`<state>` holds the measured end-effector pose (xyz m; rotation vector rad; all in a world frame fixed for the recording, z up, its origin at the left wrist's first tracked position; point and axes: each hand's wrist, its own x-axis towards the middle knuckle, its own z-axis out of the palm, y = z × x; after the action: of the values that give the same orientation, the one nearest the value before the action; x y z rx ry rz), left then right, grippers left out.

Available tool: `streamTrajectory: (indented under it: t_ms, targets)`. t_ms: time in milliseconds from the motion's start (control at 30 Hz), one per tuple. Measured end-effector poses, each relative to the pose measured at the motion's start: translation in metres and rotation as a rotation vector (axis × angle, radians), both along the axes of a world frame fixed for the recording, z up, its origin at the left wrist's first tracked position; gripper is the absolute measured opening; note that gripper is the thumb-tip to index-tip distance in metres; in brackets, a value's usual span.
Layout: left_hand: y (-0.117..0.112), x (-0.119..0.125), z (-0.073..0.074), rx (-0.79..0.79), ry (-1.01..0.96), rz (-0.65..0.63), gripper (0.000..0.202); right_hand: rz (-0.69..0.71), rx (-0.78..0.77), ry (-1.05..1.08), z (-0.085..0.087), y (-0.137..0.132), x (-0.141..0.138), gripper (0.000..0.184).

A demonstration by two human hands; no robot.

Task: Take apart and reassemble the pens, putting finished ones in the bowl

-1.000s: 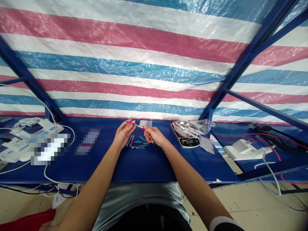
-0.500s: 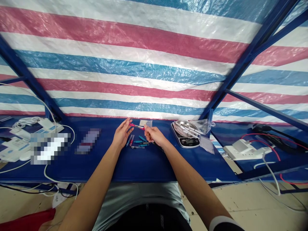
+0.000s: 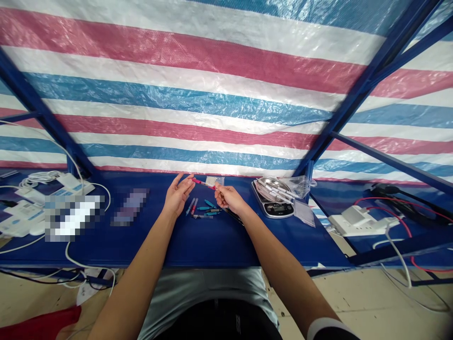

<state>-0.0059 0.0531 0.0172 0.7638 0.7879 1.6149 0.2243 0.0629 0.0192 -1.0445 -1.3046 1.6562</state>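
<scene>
A pink pen [image 3: 202,183] with a pale middle is pinched at one end by the fingertips of my right hand [image 3: 229,197]. It slants up to the left above the blue table. My left hand [image 3: 179,194] has its fingers stretched out and apart, close to the pen's pink far end; whether a fingertip touches it, I cannot tell. Below the hands lie several teal pen parts [image 3: 208,208] and slim red and blue pieces [image 3: 193,206]. A small clear bag [image 3: 215,180] rests behind the pen. Beneath my right wrist a dark, slender object [image 3: 234,216] is partly covered.
To the right stands a kitchen scale [image 3: 278,210] bearing a metal bowl, white sticks and clear plastic. Power strips and white cables [image 3: 74,183] crowd the left side of the table [image 3: 212,245]. A striped sheet [image 3: 198,113] hangs behind, between blue frame bars [image 3: 339,113].
My left hand's fingers have opened away from the pen and the hand has shifted slightly left. My right hand, still gripping the pen, has moved a little to the right.
</scene>
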Motion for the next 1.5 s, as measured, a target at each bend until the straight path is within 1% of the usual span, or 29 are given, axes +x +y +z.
streamTrajectory:
  t_ms: [67, 133, 267, 333, 400, 467, 533, 600, 633, 700, 767, 833, 933, 1033, 1100, 1167, 1233, 1300, 1400, 1467, 1500]
  targets:
    - [0.001, 0.0, -0.002, -0.048, 0.056, 0.057, 0.057, -0.005, 0.021, -0.035, 0.0, 0.0, 0.0, 0.061]
    - [0.002, -0.001, -0.005, -0.074, 0.098, 0.083, 0.056, 0.006, 0.031, -0.065, 0.0, -0.001, -0.001, 0.062]
    - [0.005, -0.005, -0.01, -0.023, 0.134, 0.045, 0.061, 0.03, 0.001, -0.062, -0.001, -0.001, -0.002, 0.062]
    - [0.006, -0.007, -0.013, -0.002, 0.233, 0.055, 0.063, -0.002, 0.023, -0.102, -0.003, 0.002, 0.0, 0.062]
    - [0.007, -0.012, -0.015, 0.015, 0.431, 0.132, 0.059, -0.068, 0.118, -0.208, -0.006, 0.006, 0.003, 0.061]
    - [0.008, -0.018, -0.018, 0.042, 0.702, 0.246, 0.05, -0.144, 0.276, -0.373, -0.007, 0.01, 0.007, 0.057]
    - [0.009, -0.025, -0.02, 0.077, 0.981, 0.335, 0.038, -0.185, 0.425, -0.542, -0.008, 0.013, 0.009, 0.051]
    - [0.009, -0.029, -0.021, 0.103, 1.205, 0.366, 0.028, -0.194, 0.524, -0.689, -0.009, 0.013, 0.008, 0.048]
    - [0.009, -0.03, -0.022, 0.112, 1.285, 0.367, 0.024, -0.198, 0.559, -0.753, -0.01, 0.012, 0.006, 0.048]
    - [0.008, -0.03, -0.024, 0.128, 1.385, 0.353, 0.018, -0.214, 0.619, -0.854, -0.012, 0.01, 0.001, 0.051]
    - [0.006, -0.027, -0.026, 0.141, 1.432, 0.326, 0.016, -0.218, 0.663, -0.876, -0.014, 0.008, -0.004, 0.053]
    - [0.004, -0.024, -0.027, 0.148, 1.453, 0.303, 0.019, -0.206, 0.685, -0.836, -0.014, 0.008, -0.004, 0.053]
    - [0.0, -0.021, -0.027, 0.183, 1.464, 0.268, 0.025, -0.162, 0.689, -0.777, -0.011, 0.006, 0.002, 0.042]
    - [-0.003, -0.019, -0.025, 0.239, 1.46, 0.183, 0.026, -0.034, 0.673, -0.692, -0.005, 0.001, 0.008, 0.026]
    - [-0.004, -0.017, -0.025, 0.254, 1.458, 0.127, 0.027, 0.062, 0.663, -0.638, -0.004, -0.003, 0.008, 0.018]
    - [-0.005, -0.015, -0.025, 0.255, 1.454, 0.1, 0.029, 0.132, 0.668, -0.627, -0.003, -0.006, 0.006, 0.015]
    - [-0.006, -0.014, -0.026, 0.254, 1.45, 0.093, 0.029, 0.153, 0.699, -0.669, -0.002, -0.007, 0.004, 0.014]
    - [-0.006, -0.014, -0.026, 0.254, 1.449, 0.093, 0.029, 0.082, 0.76, -0.777, 0.0, -0.005, 0.005, 0.015]
    - [-0.005, -0.014, -0.027, 0.25, 1.463, 0.093, 0.027, -0.178, 0.815, -1.067, 0.003, -0.002, 0.015, 0.02]
    - [-0.004, -0.013, -0.028, 0.249, 1.473, 0.094, 0.026, -0.329, 0.754, -1.273, 0.004, 0.001, 0.025, 0.03]
    - [-0.004, -0.013, -0.029, 0.252, 1.474, 0.094, 0.027, -0.366, 0.696, -1.36, 0.004, 0.001, 0.029, 0.036]
